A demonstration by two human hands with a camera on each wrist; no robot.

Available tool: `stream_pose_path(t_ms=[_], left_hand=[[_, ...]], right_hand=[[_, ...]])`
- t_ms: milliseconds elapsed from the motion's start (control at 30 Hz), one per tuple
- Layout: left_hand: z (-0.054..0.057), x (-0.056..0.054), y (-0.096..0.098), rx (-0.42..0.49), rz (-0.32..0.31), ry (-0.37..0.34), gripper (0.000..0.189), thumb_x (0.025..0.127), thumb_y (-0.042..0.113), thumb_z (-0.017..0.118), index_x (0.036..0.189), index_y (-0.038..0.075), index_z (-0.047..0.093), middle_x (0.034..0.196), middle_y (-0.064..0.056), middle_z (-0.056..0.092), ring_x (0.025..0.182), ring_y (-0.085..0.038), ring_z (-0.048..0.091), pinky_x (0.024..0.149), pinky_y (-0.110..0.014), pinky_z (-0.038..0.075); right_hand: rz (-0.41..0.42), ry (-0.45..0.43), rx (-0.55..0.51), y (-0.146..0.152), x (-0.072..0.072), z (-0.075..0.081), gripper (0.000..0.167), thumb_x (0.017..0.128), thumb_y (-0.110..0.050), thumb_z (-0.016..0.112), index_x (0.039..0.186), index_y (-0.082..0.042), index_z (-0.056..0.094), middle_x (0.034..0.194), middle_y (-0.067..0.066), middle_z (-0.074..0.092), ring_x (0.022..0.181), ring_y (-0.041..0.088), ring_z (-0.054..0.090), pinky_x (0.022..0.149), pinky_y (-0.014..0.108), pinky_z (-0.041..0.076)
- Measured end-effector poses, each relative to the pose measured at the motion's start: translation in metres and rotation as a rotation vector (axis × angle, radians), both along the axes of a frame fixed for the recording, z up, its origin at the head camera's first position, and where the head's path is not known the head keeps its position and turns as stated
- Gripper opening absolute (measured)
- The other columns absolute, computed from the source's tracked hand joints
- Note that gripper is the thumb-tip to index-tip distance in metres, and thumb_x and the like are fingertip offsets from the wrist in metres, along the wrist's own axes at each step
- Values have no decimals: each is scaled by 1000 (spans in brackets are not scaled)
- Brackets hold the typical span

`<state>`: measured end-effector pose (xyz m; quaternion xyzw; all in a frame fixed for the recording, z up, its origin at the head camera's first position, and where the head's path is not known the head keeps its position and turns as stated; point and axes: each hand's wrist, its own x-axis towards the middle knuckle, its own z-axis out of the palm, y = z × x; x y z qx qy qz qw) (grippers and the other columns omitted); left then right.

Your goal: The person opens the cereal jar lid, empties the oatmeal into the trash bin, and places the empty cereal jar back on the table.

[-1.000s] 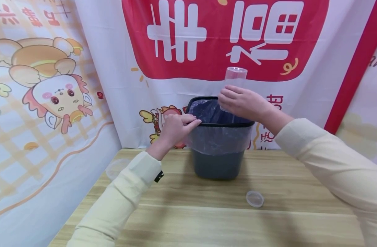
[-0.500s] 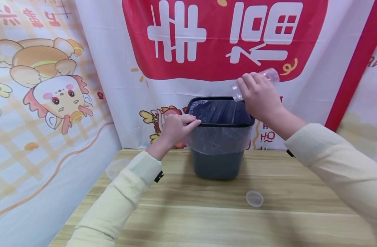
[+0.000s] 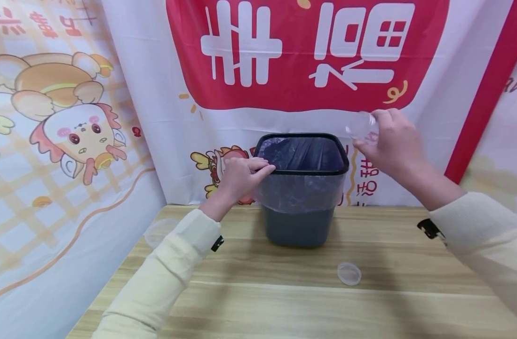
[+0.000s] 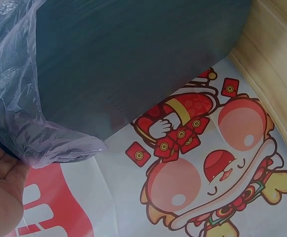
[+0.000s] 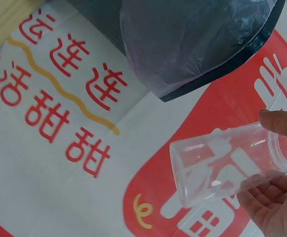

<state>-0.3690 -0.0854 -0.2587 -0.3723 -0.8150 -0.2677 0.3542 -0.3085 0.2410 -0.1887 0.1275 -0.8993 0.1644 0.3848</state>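
Note:
A grey trash bin (image 3: 298, 228) stands on the wooden table, its black rim wrapped in a clear plastic bag (image 3: 302, 193) that folds down outside. My left hand (image 3: 243, 178) grips the bin's near left corner at the rim. In the left wrist view, its fingers (image 4: 5, 168) curl at the rim beside the bag. To the right of the bin, my right hand (image 3: 395, 141) holds a clear plastic jar (image 5: 217, 165) in the air, tilted. Thumb and fingers pinch one end of it in the right wrist view, and nothing shows inside.
A round clear lid (image 3: 349, 274) lies on the table (image 3: 258, 306) in front of the bin. At the table's left edge sits a clear plastic container (image 3: 157, 233), partly behind the left sleeve. A printed cloth (image 3: 224, 117) hangs close behind the bin.
My right hand has moved the jar from over the bin to the right, past the rim, turning it from upside down to tilted. The left hand has stayed at the rim.

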Motion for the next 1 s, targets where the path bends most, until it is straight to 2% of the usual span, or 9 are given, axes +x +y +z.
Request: stream_pose_path(t_ms=[167,400,667,900,1000], left_hand=[[0,-1,-1,0,-5,-1,21,89,27,73,100,10,78,96,-4,74,91,-18,70,79,-28,54],[0,0,-1,5,-10,5,20,88,25,73,99,9,78,95,-4,74,89,-18,70,76,-27,54],[1,1,0,6,-19,16,19,88,25,74,97,9,79,94,-4,74,85,-18,70,70,-26,54],[1,0,0,0,-23,34,18,88,25,74,95,9,79,93,-4,74,86,-18,71,71,-26,54],[1,0,0,-4,-23,35,18,88,24,74,94,9,79,92,-4,74,85,-18,70,70,-26,54]], right_hand=[[18,-100,-121,9,8,-15,72,79,-30,80,136,-3,45,119,19,51,103,37,53,81,60,51],[40,-160,-201,17,16,-38,67,81,-35,78,128,0,47,114,19,56,95,35,56,76,54,53],[75,-240,-291,21,28,-61,65,82,-35,77,126,2,47,116,21,57,94,34,54,72,42,50],[125,-371,-360,15,42,-87,70,84,-40,75,129,3,43,121,25,55,103,40,54,83,57,49],[144,-412,-374,12,46,-99,69,84,-40,75,128,4,44,120,25,56,106,41,55,86,59,48]])
